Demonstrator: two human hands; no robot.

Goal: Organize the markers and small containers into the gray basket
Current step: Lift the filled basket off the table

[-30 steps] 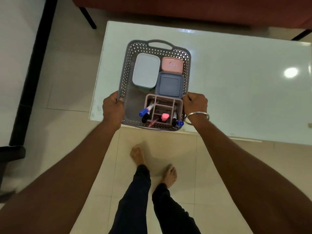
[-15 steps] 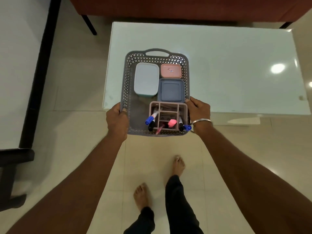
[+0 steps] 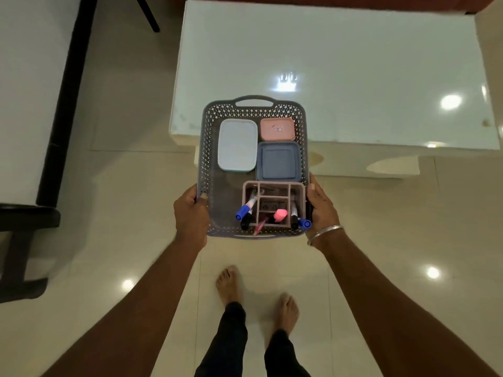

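You are carrying the gray basket (image 3: 208, 148) clear of the white table (image 3: 353, 77); only its far end overlaps the table edge in view, the near end over floor tiles. Your left hand (image 3: 190, 213) is clamped on the left wall, your right hand (image 3: 319, 210) on the right wall, both near the near end. That grip looks tail-heavy: judged from here, keep the base level and avoid tipping toward you.

Contents: a light blue lidded container (image 3: 237, 145) far left; a slate blue square container (image 3: 278, 160) beside it at right; a pink container (image 3: 277, 129) behind that. At the near right, a beige divided caddy (image 3: 272, 186) holds markers (image 3: 246, 209) leaning outward. Sorting appears complete; nothing remains on the table.
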